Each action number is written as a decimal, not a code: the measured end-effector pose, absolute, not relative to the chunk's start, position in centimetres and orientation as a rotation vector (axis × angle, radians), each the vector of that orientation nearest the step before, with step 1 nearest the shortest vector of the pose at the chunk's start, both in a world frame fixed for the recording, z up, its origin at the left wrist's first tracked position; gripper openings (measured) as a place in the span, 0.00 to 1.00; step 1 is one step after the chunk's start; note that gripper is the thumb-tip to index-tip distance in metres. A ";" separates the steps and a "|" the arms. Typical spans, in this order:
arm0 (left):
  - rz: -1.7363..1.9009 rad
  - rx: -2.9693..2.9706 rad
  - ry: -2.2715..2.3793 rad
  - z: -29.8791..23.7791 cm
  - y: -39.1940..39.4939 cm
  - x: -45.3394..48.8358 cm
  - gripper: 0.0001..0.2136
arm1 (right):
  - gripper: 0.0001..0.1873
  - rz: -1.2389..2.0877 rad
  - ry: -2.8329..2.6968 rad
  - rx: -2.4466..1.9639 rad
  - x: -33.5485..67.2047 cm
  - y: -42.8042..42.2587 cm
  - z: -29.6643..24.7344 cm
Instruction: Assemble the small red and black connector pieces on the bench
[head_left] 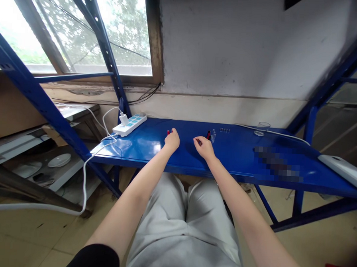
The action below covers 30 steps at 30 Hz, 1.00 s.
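My left hand (172,140) is closed above the blue shelf top, with a small red piece (168,132) showing at its fingers. The kind of piece is too small to tell. To its right, my right hand (204,147) is held in a pinch, and whatever may be between the fingertips cannot be made out. Just beyond the right hand are a small red and black item (208,134) and several small clear pieces (213,135). A short row of tiny pieces (225,130) sits farther back to the right.
The blue metal shelf top (234,156) runs along the wall. A white power strip (129,125) with a plug and cable is at its left end. At the right are a clear glass (261,129), a blurred-out dark item (278,164) and a white device (345,171). Blue posts rise at both sides.
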<state>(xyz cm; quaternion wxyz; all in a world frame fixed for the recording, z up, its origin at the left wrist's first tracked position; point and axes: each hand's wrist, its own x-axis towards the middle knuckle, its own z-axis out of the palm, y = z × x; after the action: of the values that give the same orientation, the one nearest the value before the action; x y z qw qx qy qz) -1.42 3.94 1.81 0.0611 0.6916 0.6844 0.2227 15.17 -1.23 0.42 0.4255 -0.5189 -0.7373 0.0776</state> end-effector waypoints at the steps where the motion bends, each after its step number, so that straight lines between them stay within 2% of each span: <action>1: 0.684 2.078 2.067 1.8 4.0 -1.3 0.21 | 0.17 0.192 -1.845 -1.293 15.2 -1.2 0.4; 6: 0.846 1.948 1.941 2.1 4.0 -0.8 0.17 | 0.17 0.193 -1.853 -1.313 15.3 -1.1 0.3; 12: 1.127 1.652 1.486 1.3 3.4 -0.1 0.03 | 0.16 0.162 -1.853 -1.290 15.2 -1.0 0.3; 18: 1.268 1.435 1.009 1.4 2.3 0.6 0.07 | 0.17 0.160 -1.771 -1.339 15.1 -0.9 0.3; 24: 1.257 1.313 0.813 0.6 1.6 -0.1 0.13 | 0.19 0.225 -1.731 -1.366 15.1 -1.1 0.3; 30: 1.226 1.241 0.708 0.4 1.4 -0.5 0.14 | 0.20 0.268 -1.764 -1.349 15.1 -1.1 0.4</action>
<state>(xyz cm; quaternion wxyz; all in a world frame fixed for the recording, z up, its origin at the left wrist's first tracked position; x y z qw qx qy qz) -0.55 1.43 0.36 0.5887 0.5327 0.3039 0.5266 15.09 -1.08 0.37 0.4371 -0.5423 -0.7094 0.1077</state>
